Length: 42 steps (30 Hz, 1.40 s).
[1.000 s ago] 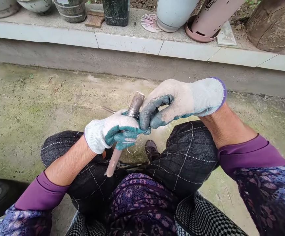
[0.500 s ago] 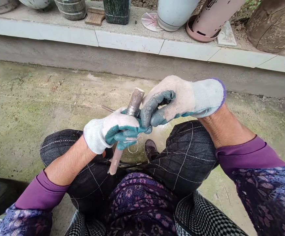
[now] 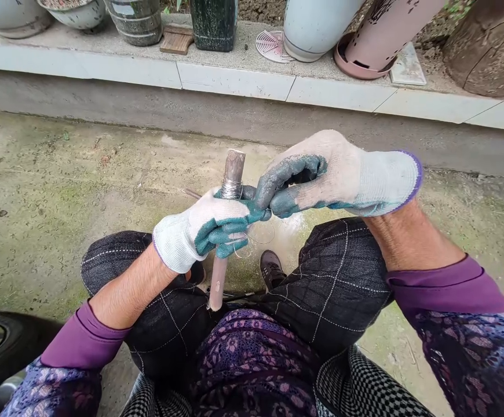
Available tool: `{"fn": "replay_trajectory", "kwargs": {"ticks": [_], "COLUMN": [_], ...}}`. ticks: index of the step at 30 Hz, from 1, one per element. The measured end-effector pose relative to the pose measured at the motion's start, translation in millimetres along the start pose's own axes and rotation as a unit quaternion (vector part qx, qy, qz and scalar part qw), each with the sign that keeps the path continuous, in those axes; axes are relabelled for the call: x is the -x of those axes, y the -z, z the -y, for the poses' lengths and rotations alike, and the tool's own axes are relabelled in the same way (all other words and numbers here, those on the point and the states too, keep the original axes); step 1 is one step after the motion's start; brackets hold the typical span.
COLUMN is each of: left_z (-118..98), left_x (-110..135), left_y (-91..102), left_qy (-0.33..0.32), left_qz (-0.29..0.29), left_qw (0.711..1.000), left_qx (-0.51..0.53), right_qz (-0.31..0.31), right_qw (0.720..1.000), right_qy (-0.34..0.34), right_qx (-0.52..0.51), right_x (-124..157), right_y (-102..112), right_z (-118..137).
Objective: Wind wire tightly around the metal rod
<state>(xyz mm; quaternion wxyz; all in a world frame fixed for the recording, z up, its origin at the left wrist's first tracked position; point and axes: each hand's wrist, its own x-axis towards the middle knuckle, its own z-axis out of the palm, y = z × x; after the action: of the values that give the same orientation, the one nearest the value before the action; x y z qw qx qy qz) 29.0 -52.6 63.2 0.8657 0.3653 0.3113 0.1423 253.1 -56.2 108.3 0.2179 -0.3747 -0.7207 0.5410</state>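
Wire (image 3: 231, 190) wraps the stick (image 3: 219, 278) near its top; slack beside it suggests winding unfinished. Left hand (image 3: 221, 217) grips the stick; right hand (image 3: 328, 171) curls right of it, can't tell if pinching wire.

Beyond the stick (image 3: 234, 167), a hand could pass over the floor (image 3: 148, 168) to the ledge (image 3: 234, 79), where pots (image 3: 214, 26) stand; left hand (image 3: 217, 220) and right hand (image 3: 325, 174), fingertips together, bar the stick's right side; loops of wire (image 3: 232, 189) hang just below, between the knees (image 3: 334, 260); a tyre (image 3: 26, 347) blocks the near left corner.

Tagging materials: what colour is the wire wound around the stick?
Metal wire: silvery, clearest in the head view.
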Motion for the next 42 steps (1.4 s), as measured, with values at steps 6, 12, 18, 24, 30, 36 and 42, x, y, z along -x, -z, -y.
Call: {"fn": "replay_trajectory", "kwargs": {"ticks": [6, 12, 18, 24, 30, 36, 42], "left_z": [1, 0, -1, 0, 1, 1, -1], "left_x": [-1, 3, 7, 9, 9, 8, 7], "left_y": [-1.1, -9.9, -18.0, -23.0, -25.9, -26.7, -30.8], "left_qy": [-0.038, -0.08, -0.103, -0.156, -0.205, -0.222, -0.207], "left_qz": [-0.025, -0.092, -0.161, -0.211, -0.286, -0.309, -0.329], "left_qw": [0.999, 0.992, 0.981, 0.963, 0.926, 0.912, 0.909], "left_qx": [-0.019, -0.037, -0.042, -0.062, -0.137, -0.155, -0.151], "right_qz": [-0.014, -0.04, -0.087, -0.165, -0.225, -0.254, -0.255], "right_qw": [1.0, 0.999, 0.995, 0.984, 0.965, 0.949, 0.946], "right_qy": [0.005, 0.024, 0.031, 0.046, 0.069, 0.085, 0.076], "right_qx": [-0.007, 0.008, 0.024, 0.049, 0.115, 0.166, 0.182], "right_x": [1, 1, 2, 1, 4, 7, 6], "right_y": [-3, -4, -9, -21, -30, -35, -36], "right_z": [2, 0, -2, -1, -3, -2, 5]}}
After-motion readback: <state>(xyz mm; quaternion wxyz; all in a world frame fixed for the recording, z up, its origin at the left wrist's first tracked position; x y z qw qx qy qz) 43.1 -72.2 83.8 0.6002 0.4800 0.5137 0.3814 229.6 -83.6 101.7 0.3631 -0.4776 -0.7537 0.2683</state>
